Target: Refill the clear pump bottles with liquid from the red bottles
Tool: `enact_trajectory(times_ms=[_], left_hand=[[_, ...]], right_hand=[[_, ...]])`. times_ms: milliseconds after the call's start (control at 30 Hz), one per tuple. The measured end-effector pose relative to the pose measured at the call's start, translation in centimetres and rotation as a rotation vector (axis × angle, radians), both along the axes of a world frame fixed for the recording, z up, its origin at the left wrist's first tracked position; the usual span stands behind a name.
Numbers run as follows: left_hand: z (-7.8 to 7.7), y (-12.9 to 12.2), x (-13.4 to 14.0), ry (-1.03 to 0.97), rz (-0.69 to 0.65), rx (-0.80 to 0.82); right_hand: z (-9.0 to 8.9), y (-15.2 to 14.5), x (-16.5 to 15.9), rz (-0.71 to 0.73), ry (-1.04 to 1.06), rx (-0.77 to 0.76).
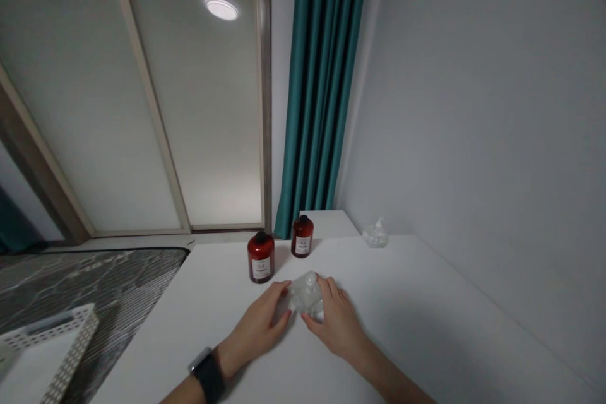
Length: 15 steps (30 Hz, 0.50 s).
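A small clear plastic packet (pixel 305 294) lies between my two hands, low over the white table (pixel 199 328). What is inside it I cannot make out. My left hand (pixel 261 322), with a dark watch (pixel 208 374) on the wrist, has its thumb and fingers at the packet's left edge. On the other side my right hand (pixel 335 319) grips the right edge between thumb and fingers. Just beyond stand two upright dark-red bottles with black tops and white labels: a wider bottle (pixel 261 259) on the left and a narrower bottle (pixel 302 237) behind it.
Another crumpled clear plastic packet (pixel 375 233) rests at the table's back right, near the grey wall (pixel 492 139). A white raised block (pixel 329 225) adjoins the back edge, below the teal curtain (pixel 322 101). At lower left, a white perforated basket (pixel 71 353) stands beside the table.
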<state>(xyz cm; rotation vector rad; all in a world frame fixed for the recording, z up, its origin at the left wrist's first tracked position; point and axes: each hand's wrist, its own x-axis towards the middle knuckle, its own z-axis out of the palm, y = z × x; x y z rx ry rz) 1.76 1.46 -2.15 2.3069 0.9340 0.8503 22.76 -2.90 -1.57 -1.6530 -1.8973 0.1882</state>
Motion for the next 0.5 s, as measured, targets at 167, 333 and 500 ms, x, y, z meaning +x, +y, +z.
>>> enact_trajectory(times_ms=[167,333,500], left_hand=[[0.8,1.5,3.7,0.179,-0.089,0.122],[1.4,3.0,9.9,0.251,-0.09,0.105],[1.1,4.0,16.4,0.274,-0.125,0.07]], right_hand=[[0.4,0.6,3.8,-0.062,-0.067,-0.035],[0.1,1.4,8.2,-0.196,-0.105,-0.021],[-0.9,2.4,13.3,-0.326,-0.17,0.022]])
